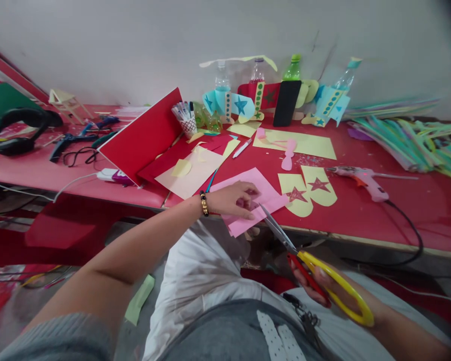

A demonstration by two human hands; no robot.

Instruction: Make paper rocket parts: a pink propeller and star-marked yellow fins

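My left hand (231, 199) is at the table's front edge, fingers curled over a sheet of pink paper (256, 179) and holding it. The sheet's front corner sticks out past the edge. Scissors (336, 281) with one yellow and one red handle are in my right hand (325, 285), lower right. Their long blades point up and left, with the tips at the sheet's right part; whether they touch it I cannot tell. Just right of the sheet lie pale yellow cut-outs (304, 209) with red stars. My right palm is partly hidden by the handles.
A pink glue gun (368, 185) lies at right, its cord hanging off the edge. Decorated bottles (257, 75) and a black phone (286, 103) stand at the back. A red board (146, 135) leans left of a pen cup (188, 125). Coloured strips (409, 143) are piled far right.
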